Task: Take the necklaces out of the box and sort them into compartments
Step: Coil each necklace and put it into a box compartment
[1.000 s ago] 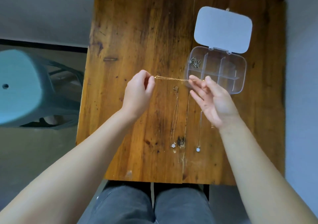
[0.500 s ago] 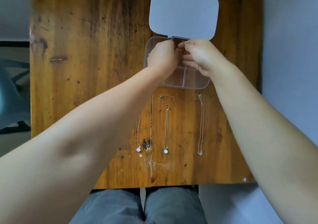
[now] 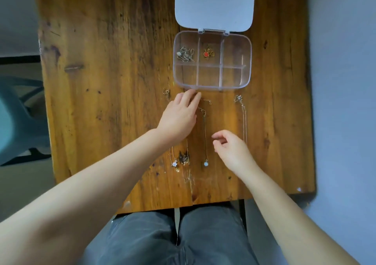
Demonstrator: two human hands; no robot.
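- A person's 2 forearms, bare from elbow to wrist, with no sleeves in view.
- The left hand (image 3: 179,116) and right hand (image 3: 232,149) carry no rings, watch or bracelets.
- Fingernails short and unpainted.
- Dark grey trousers (image 3: 166,238), of a denim-like cloth, cover both thighs at the frame's lower edge.

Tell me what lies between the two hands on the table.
Head view: the middle necklace lies stretched on the table between left hand and right hand.
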